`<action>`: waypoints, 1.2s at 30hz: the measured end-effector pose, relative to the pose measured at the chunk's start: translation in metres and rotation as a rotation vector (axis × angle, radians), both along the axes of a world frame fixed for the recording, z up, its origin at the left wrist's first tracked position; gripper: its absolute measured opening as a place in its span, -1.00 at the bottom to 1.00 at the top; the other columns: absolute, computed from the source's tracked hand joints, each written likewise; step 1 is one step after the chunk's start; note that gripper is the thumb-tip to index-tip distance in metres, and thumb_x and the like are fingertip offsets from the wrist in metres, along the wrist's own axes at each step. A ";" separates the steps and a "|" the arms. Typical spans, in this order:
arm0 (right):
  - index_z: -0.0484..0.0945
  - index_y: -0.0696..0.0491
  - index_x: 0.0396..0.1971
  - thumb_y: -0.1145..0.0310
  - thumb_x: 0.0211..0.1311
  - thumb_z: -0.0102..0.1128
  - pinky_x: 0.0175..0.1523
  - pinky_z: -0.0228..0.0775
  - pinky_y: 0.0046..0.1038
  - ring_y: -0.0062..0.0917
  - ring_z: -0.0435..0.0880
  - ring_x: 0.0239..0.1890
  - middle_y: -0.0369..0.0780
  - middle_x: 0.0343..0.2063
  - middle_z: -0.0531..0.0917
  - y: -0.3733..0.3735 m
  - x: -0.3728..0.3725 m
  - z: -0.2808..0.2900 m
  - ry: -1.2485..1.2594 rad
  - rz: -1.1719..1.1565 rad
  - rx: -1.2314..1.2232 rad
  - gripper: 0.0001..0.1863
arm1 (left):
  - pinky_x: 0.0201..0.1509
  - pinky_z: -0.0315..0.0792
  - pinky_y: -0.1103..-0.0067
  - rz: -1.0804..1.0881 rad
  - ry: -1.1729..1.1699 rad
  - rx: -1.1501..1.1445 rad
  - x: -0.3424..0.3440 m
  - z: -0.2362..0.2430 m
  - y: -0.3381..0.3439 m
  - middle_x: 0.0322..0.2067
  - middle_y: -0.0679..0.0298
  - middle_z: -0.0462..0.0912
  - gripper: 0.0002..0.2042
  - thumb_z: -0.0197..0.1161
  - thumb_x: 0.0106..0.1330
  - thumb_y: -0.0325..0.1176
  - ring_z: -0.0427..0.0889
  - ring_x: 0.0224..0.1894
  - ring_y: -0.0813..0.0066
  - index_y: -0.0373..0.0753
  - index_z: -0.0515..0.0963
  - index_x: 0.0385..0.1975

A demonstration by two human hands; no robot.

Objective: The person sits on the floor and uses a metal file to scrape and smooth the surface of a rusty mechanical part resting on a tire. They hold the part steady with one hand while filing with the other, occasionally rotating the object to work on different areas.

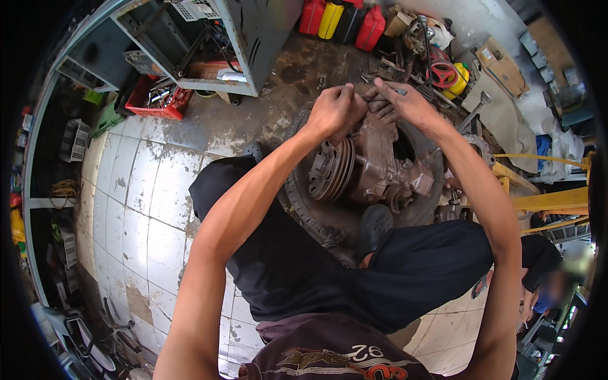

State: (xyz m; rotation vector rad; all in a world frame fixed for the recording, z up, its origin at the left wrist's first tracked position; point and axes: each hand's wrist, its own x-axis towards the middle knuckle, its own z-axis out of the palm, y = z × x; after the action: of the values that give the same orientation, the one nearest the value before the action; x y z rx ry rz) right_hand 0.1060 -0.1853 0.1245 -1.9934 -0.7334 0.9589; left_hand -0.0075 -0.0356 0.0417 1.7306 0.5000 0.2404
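A brown, greasy machine casting with a grooved belt pulley at its left end rests on a tyre in front of me. Both my hands meet over the casting's far end. My left hand is closed, its knuckles up, and whatever its fingertips pinch is hidden. Close against it, my right hand has its fingers curled down and its thumb forward. The small part between the two hands cannot be made out. My shoe stands by the near side of the casting.
Shelving and a red crate of metal parts stand at far left. Red, yellow and black jugs line the back. A long metal tool, cardboard and yellow frame bars lie right. Another person sits at lower right.
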 end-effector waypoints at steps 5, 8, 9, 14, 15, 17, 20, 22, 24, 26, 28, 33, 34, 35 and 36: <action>0.62 0.11 -0.15 -0.16 0.44 -0.10 -0.25 0.44 -0.60 -0.69 0.59 -0.43 -0.33 -0.46 0.63 0.004 0.012 -0.019 -0.019 0.068 0.155 -0.42 | 0.03 0.44 0.35 -0.031 -0.100 0.209 0.001 -0.003 -0.006 -0.14 -0.09 0.62 -0.58 0.11 0.33 -0.18 0.63 -0.04 0.17 -0.35 0.43 0.06; 0.58 0.16 -0.10 -0.15 0.42 -0.05 -0.19 0.44 -0.56 -0.64 0.62 -0.33 -0.28 -0.38 0.66 0.005 0.022 -0.015 0.080 0.125 0.197 -0.41 | 0.06 0.44 0.31 -0.204 -0.098 0.258 0.002 0.002 -0.003 -0.09 -0.12 0.61 -0.55 0.13 0.33 -0.16 0.62 0.02 0.13 -0.35 0.37 0.09; 0.56 0.18 -0.07 -0.14 0.41 -0.02 -0.17 0.45 -0.55 -0.62 0.64 -0.28 -0.26 -0.34 0.68 0.006 0.022 -0.014 0.114 0.149 0.196 -0.40 | 0.06 0.44 0.31 -0.174 -0.056 0.301 0.003 0.003 -0.004 -0.10 -0.11 0.61 -0.56 0.13 0.34 -0.16 0.62 0.02 0.13 -0.35 0.37 0.07; 0.26 0.20 0.26 -0.02 0.26 0.28 0.05 0.44 -0.46 -0.49 0.59 0.03 -0.13 -0.02 0.60 0.010 0.003 -0.041 -0.042 0.021 0.281 -0.24 | -0.02 0.45 0.17 0.054 0.010 0.138 0.017 0.000 0.001 -0.24 -0.27 0.62 -0.58 0.03 0.39 -0.11 0.63 -0.12 -0.19 -0.41 0.30 -0.05; 0.20 0.21 0.31 0.01 0.22 0.34 0.11 0.43 -0.44 -0.46 0.56 0.08 -0.12 0.03 0.57 0.010 0.002 -0.045 -0.016 0.017 0.242 -0.16 | -0.02 0.45 0.17 0.077 0.025 0.063 0.022 -0.002 0.004 -0.25 -0.28 0.62 -0.57 0.01 0.40 -0.10 0.63 -0.12 -0.20 -0.43 0.30 -0.05; 0.22 0.22 0.30 0.02 0.15 0.40 0.18 0.37 -0.41 -0.43 0.56 0.08 -0.12 0.05 0.56 0.009 0.003 -0.058 0.140 0.071 0.236 -0.13 | -0.02 0.45 0.16 0.128 0.012 0.045 0.026 -0.007 0.003 -0.26 -0.29 0.61 -0.54 -0.02 0.42 -0.07 0.62 -0.13 -0.23 -0.46 0.29 -0.08; 0.36 0.23 0.21 0.18 0.12 0.44 0.19 0.36 -0.42 -0.49 0.56 0.05 -0.17 -0.01 0.61 0.009 0.009 -0.064 0.130 0.121 0.155 -0.27 | 0.00 0.44 0.14 0.095 0.030 0.123 0.030 -0.016 0.002 -0.28 -0.28 0.62 -0.55 -0.04 0.43 -0.06 0.61 -0.14 -0.25 -0.45 0.30 -0.09; 0.46 0.21 0.14 0.33 0.14 0.41 0.16 0.38 -0.46 -0.58 0.57 0.01 -0.25 -0.10 0.64 0.008 0.020 -0.070 0.007 0.184 0.082 -0.42 | 0.00 0.44 0.13 0.022 0.124 0.247 0.029 -0.020 0.008 -0.25 -0.28 0.62 -0.52 -0.03 0.43 -0.03 0.62 -0.12 -0.23 -0.44 0.28 -0.03; 0.52 0.21 0.04 0.37 0.13 0.37 0.08 0.41 -0.44 -0.48 0.62 -0.06 -0.18 -0.18 0.68 0.005 0.033 -0.080 -0.071 0.260 0.017 -0.53 | -0.02 0.43 0.09 -0.061 0.206 0.396 0.028 -0.015 0.015 -0.27 -0.28 0.62 -0.52 -0.03 0.42 -0.05 0.61 -0.14 -0.24 -0.43 0.27 0.00; 0.55 0.21 -0.06 0.38 0.13 0.34 0.02 0.42 -0.39 -0.33 0.65 -0.11 -0.08 -0.23 0.68 0.003 0.044 -0.086 -0.269 0.298 -0.085 -0.62 | -0.07 0.43 0.03 -0.139 0.287 0.573 0.022 -0.013 0.026 -0.32 -0.29 0.62 -0.55 -0.03 0.41 -0.11 0.60 -0.19 -0.30 -0.43 0.25 0.01; 0.56 0.21 -0.15 0.36 0.15 0.30 -0.04 0.43 -0.32 -0.13 0.64 -0.14 0.05 -0.26 0.65 0.004 0.052 -0.092 -0.589 0.294 -0.222 -0.69 | -0.16 0.50 0.07 -0.169 0.303 0.765 0.020 -0.030 0.037 -0.42 -0.13 0.66 -0.59 0.01 0.37 -0.15 0.66 -0.29 -0.20 -0.40 0.34 -0.01; 0.47 0.14 -0.06 0.42 0.14 0.14 -0.03 0.42 -0.13 -0.01 0.59 -0.08 0.03 -0.09 0.61 -0.013 0.081 -0.145 -0.739 0.564 -0.293 -0.67 | -0.17 0.56 0.21 -0.357 0.466 0.900 0.015 -0.040 0.026 -0.41 -0.01 0.70 -0.68 0.15 0.22 -0.23 0.71 -0.27 -0.01 -0.32 0.55 -0.14; 0.45 0.12 -0.01 0.43 0.15 0.13 0.01 0.43 -0.15 -0.03 0.58 -0.03 0.02 -0.05 0.60 -0.014 0.085 -0.155 -0.817 0.681 -0.372 -0.64 | -0.16 0.55 0.26 -0.411 0.508 0.923 0.014 -0.041 0.022 -0.36 0.03 0.71 -0.70 0.14 0.22 -0.25 0.72 -0.23 0.06 -0.28 0.57 -0.14; 0.44 0.10 0.04 0.44 0.16 0.11 0.05 0.43 -0.17 -0.04 0.57 0.01 0.01 -0.01 0.58 -0.015 0.088 -0.166 -0.894 0.802 -0.446 -0.60 | -0.14 0.55 0.32 -0.462 0.556 0.945 0.013 -0.040 0.019 -0.31 0.07 0.72 -0.71 0.14 0.22 -0.26 0.73 -0.20 0.13 -0.25 0.59 -0.14; 0.44 0.09 0.06 0.45 0.17 0.09 0.13 0.39 -0.18 -0.08 0.52 0.08 -0.02 0.03 0.57 -0.024 0.093 -0.182 -0.951 0.826 -0.392 -0.60 | -0.13 0.54 0.37 -0.519 0.593 0.963 0.014 -0.039 0.014 -0.26 0.11 0.73 -0.73 0.14 0.22 -0.28 0.73 -0.17 0.20 -0.22 0.61 -0.14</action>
State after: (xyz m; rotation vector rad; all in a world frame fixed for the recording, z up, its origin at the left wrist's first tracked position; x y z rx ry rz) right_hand 0.1991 -0.2098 -0.0575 -2.5236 -2.1407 0.5234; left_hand 0.0069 -0.0219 0.0026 2.8233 0.3418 -0.5101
